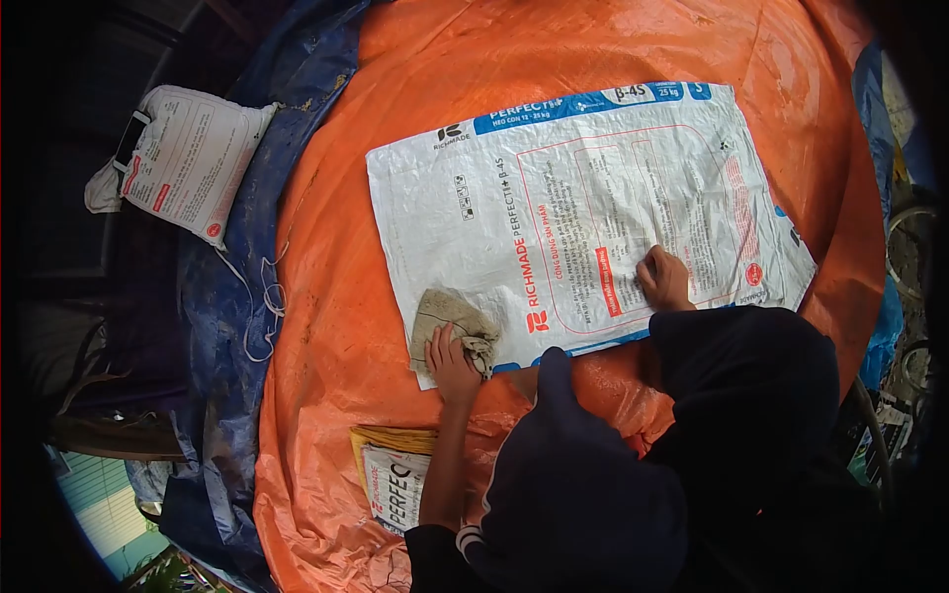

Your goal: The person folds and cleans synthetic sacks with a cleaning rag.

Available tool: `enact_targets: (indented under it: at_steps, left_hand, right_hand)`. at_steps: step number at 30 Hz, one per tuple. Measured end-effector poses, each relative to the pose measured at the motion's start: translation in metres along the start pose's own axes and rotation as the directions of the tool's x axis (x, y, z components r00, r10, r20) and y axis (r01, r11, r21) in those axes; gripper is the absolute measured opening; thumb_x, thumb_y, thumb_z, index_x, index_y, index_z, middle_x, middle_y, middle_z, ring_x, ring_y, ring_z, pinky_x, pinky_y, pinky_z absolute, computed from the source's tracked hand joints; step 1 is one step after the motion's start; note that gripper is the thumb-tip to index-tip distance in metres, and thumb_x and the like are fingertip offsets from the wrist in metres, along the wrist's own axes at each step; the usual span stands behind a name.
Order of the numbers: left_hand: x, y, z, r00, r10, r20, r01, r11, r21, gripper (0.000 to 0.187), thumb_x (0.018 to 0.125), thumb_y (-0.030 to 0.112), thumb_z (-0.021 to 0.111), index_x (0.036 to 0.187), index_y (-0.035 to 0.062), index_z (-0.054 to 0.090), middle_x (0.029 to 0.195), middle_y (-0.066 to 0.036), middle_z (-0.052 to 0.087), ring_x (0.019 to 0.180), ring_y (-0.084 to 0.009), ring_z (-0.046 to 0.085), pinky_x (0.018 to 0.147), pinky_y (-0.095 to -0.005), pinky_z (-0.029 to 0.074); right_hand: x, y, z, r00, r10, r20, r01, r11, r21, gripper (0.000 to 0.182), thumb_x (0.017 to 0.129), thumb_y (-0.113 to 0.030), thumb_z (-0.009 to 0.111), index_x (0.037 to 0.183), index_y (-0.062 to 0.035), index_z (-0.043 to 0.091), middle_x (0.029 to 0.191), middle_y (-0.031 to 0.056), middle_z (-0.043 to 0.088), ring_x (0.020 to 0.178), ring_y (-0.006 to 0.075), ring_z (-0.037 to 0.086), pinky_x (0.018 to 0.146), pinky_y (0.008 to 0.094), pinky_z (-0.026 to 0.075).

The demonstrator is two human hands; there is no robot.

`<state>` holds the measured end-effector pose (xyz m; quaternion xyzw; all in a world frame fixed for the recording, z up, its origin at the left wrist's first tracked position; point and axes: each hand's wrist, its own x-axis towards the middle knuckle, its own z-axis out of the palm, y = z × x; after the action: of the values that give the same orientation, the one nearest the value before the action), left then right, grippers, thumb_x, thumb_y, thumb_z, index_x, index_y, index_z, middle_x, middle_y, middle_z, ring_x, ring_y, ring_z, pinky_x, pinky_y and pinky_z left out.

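A large white printed sack (445,208) with blue edges and red lettering lies flat on an orange tarp (331,247). On the sack's lower left corner rests a greyish-beige cloth (457,314). My left hand (453,362) lies on this cloth with its fingers spread over it. Further right, my right hand (664,279) touches the printed face of the sack with its fingers curled in; whether anything is between them is hidden.
A tied, filled white sack (198,158) is at the upper left, with white string (272,296) trailing over a blue tarp (222,346). Folded yellow and white sacks (390,474) lie below my left hand. Blue plastic (880,336) and hoses stand at the right edge.
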<state>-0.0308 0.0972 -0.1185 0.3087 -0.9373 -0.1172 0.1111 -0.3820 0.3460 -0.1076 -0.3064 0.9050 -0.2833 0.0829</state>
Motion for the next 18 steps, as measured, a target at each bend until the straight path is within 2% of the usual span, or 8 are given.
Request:
enact_targets:
  at_steps: [18]
  left_hand:
    - [0.0008,0.0004,0.0002,1.0,-0.009,-0.002,0.008,1.0,-0.011,0.03,0.081,0.001,0.059,0.111,0.0017,0.052,0.143,-0.013,0.048,0.139,-0.0352,0.037,0.115,-0.055,0.024]
  right_hand:
    - [-0.0001,0.0004,0.0005,0.999,-0.03,-0.028,0.03,1.0,0.006,0.02,0.084,-0.022,0.062,0.082,-0.0032,0.053,0.072,0.0193,0.06,0.07,0.0414,0.06,0.065,0.0491,0.045]
